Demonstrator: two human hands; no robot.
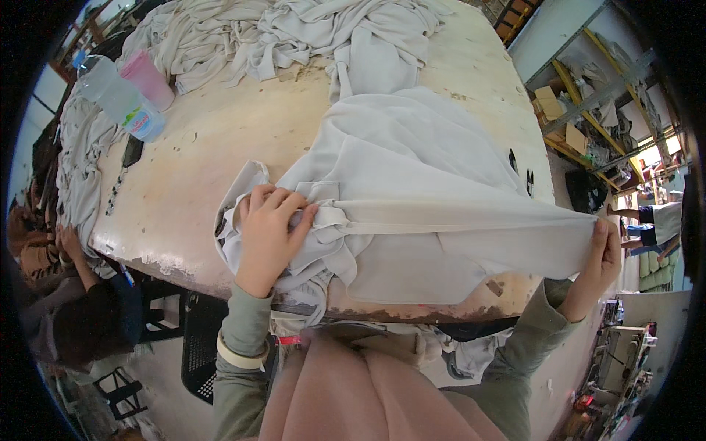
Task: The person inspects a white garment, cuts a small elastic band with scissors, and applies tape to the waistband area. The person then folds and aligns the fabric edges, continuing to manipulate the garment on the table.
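A light grey cloth (419,176) is spread over the near part of the table, with a long stitched-looking strip running sideways across it. Its left end lies bunched in layered folds beneath my left hand (271,228), whose bent fingers grip the gathered fabric. Out at the right, my right hand (601,253) pinches the cloth's far right corner between thumb and fingers. Between the two hands the fabric is drawn taut, and the corner stretches past the table's edge. What lies inside the bunched folds is hidden.
A heap of similar grey cloth (294,37) covers the table's (220,140) far side. At left stand a water bottle (121,99) and a pink cup (149,81), near a dark phone-like object (132,152). Small black tools (529,182) lie right. Another person's arm (77,253) shows at left.
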